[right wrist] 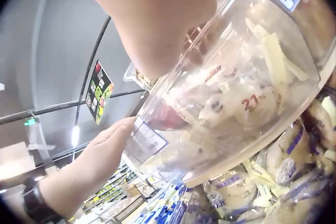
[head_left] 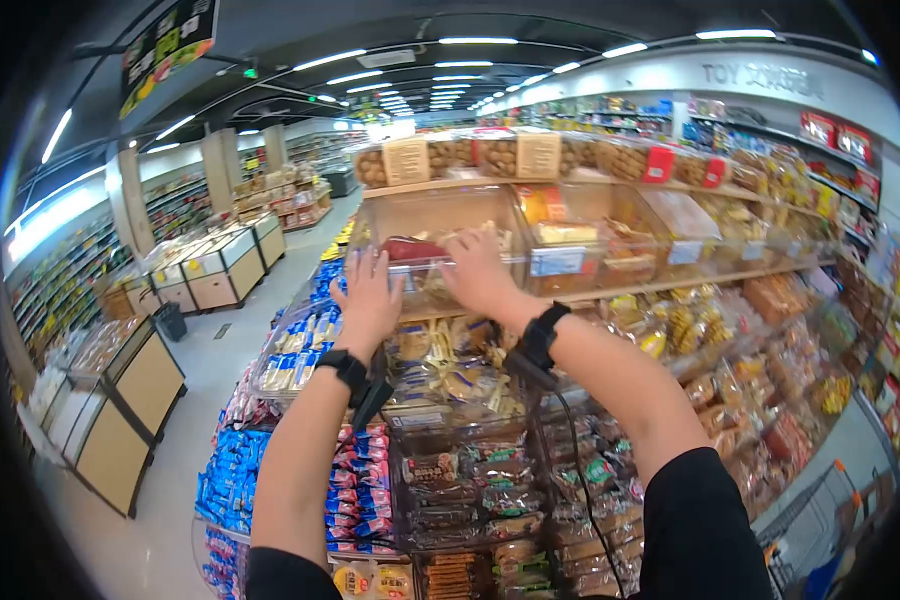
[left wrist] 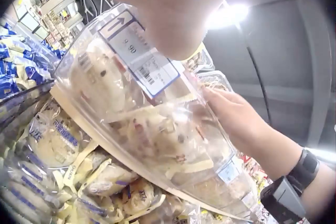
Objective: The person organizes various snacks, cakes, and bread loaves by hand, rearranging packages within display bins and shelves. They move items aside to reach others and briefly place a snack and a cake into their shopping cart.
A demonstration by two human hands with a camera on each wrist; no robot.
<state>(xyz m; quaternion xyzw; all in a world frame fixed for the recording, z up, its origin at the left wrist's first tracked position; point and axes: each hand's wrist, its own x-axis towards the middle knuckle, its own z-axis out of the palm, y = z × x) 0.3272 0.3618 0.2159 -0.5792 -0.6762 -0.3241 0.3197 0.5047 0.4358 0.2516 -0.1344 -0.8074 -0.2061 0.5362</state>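
In the head view a clear plastic bin point(head_left: 450, 212) holds pale wrapped packages and a dark red one point(head_left: 412, 250). My left hand point(head_left: 370, 300) rests at the bin's front left corner, fingers extended, near a price label point(left wrist: 140, 53). Over the front edge reaches my right hand point(head_left: 478, 272), its fingers among the pale packages point(right wrist: 231, 103); whether they grip one cannot be told. The right wrist view shows its fingertips partly hidden behind the clear wall. Both hands wear black wrist devices.
To the right stand more clear bins with labels point(head_left: 558, 262). Tubs of brown snacks point(head_left: 450, 158) line the shelf above. Below lie wrapped breads point(head_left: 445, 345) and blue packets point(head_left: 235, 470). A black cable point(head_left: 580, 470) hangs from the right wrist; a cart point(head_left: 820, 520) stands at lower right.
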